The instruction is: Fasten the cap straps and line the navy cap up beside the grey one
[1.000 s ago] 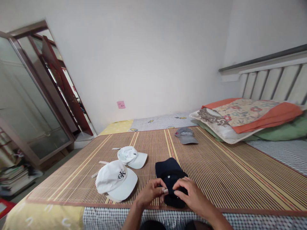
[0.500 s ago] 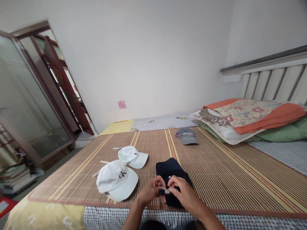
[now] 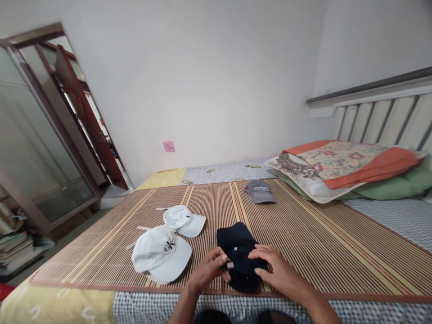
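One navy-blue fabric baseball cap [image 3: 241, 256] lies hollow-side up, brim away from the person, near the front edge of a brown-and-tan striped mat [image 3: 303, 252]. The left hand [image 3: 212, 266] pinches its dark strap with a pale end [image 3: 230, 265]; the right hand [image 3: 276, 270] rests loosely at its right side, thumb and fingers parted. To its left sits a white cloth cap with black lettering [image 3: 161, 254].
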A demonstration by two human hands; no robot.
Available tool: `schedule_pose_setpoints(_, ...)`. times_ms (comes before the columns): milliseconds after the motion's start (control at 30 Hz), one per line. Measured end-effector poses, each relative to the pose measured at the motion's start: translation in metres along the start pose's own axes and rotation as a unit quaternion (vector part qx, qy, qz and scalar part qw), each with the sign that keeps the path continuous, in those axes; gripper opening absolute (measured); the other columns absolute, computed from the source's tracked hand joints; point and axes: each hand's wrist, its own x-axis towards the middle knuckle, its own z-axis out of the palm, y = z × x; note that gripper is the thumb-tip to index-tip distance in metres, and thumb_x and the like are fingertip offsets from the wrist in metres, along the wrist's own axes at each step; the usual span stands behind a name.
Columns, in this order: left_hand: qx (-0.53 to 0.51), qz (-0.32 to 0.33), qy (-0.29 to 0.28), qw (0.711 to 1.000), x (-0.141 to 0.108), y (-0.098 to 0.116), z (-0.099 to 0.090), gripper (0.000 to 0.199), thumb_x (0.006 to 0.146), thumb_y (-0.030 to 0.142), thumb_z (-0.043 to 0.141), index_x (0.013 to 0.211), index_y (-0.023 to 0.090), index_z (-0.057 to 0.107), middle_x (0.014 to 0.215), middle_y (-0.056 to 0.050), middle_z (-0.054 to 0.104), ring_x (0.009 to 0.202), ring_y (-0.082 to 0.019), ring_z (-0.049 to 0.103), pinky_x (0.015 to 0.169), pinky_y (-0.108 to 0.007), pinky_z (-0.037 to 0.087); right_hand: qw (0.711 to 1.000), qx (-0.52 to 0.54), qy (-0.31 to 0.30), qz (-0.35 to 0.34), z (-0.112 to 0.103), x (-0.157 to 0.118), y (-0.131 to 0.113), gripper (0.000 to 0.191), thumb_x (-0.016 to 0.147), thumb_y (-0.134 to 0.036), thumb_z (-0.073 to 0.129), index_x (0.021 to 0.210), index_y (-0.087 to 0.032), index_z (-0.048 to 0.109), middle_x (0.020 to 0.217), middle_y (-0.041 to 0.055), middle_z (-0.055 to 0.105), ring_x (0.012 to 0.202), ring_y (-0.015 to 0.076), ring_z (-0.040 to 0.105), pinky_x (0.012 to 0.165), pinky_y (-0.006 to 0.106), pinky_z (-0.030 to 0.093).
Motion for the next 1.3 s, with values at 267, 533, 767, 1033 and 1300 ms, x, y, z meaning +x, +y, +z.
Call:
schedule_pose_setpoints(267, 0.012, -0.006, 0.000, 1.000, -0.001, -0.001, -0.005, 0.047, 0.079, 0.058, 0.079, 0.082, 0.018, 0.055, 0.066, 0.000, 0.067, 0.056, -0.015, 0.068, 0.058, -0.026, 0.052, 0.999, -0.015, 0.049, -0.008, 0.008, 0.008, -0.007, 0.019, 0.094, -0.031, 0.052, 0.082, -0.024, 0.064, 0.086, 0.0041, 0.070, 0.088, 0.0258, 0.066, 0.083, 0.040, 0.049)
schedule_pose_setpoints(533, 0.014, -0.003, 0.015, 1.000, 0.003, -0.007, -0.003, 0.047, 0.076, 0.056, 0.083, 0.083, 0.018, 0.056, 0.071, 0.000, 0.069, 0.059, -0.015, 0.069, 0.061, -0.027, 0.053, 0.999, -0.028, -0.004, -0.016, 0.013, 0.009, -0.020, 0.007, 0.086, -0.024, 0.071, 0.090, -0.028, 0.077, 0.100, 0.0026, 0.078, 0.110, 0.0294, 0.068, 0.123, 0.064, 0.014)
schedule_pose_setpoints(767, 0.017, -0.009, 0.004, 1.000, 0.000, -0.006, -0.002, 0.046, 0.075, 0.053, 0.084, 0.084, 0.017, 0.058, 0.071, 0.000, 0.069, 0.059, -0.015, 0.070, 0.060, -0.026, 0.052, 0.998, -0.030, -0.007, -0.051, 0.024, 0.017, -0.028, 0.017, 0.097, -0.025, 0.058, 0.085, -0.027, 0.070, 0.087, -0.0020, 0.076, 0.090, 0.0227, 0.069, 0.118, 0.057, 0.026)
schedule_pose_setpoints(1033, 0.025, -0.008, 0.008, 1.000, -0.003, -0.007, -0.003, 0.046, 0.069, 0.046, 0.091, 0.085, 0.017, 0.058, 0.065, -0.001, 0.070, 0.058, -0.015, 0.068, 0.062, -0.028, 0.053, 0.999, -0.028, 0.012, -0.043, 0.017, 0.018, -0.022, 0.028, 0.102, -0.034, 0.047, 0.094, -0.026, 0.073, 0.096, 0.0029, 0.078, 0.098, 0.0258, 0.067, 0.107, 0.049, 0.037)
schedule_pose_setpoints(1300, 0.044, 0.007, 0.013, 0.999, 0.002, -0.002, -0.012, 0.044, 0.075, 0.052, 0.085, 0.082, 0.016, 0.061, 0.061, -0.003, 0.072, 0.054, -0.014, 0.065, 0.058, -0.025, 0.048, 1.000, -0.028, 0.000, -0.013, -0.007, 0.013, 0.016, 0.031, 0.081, -0.016, 0.050, 0.100, -0.022, 0.073, 0.109, 0.0088, 0.075, 0.111, 0.0287, 0.066, 0.102, 0.043, 0.044)
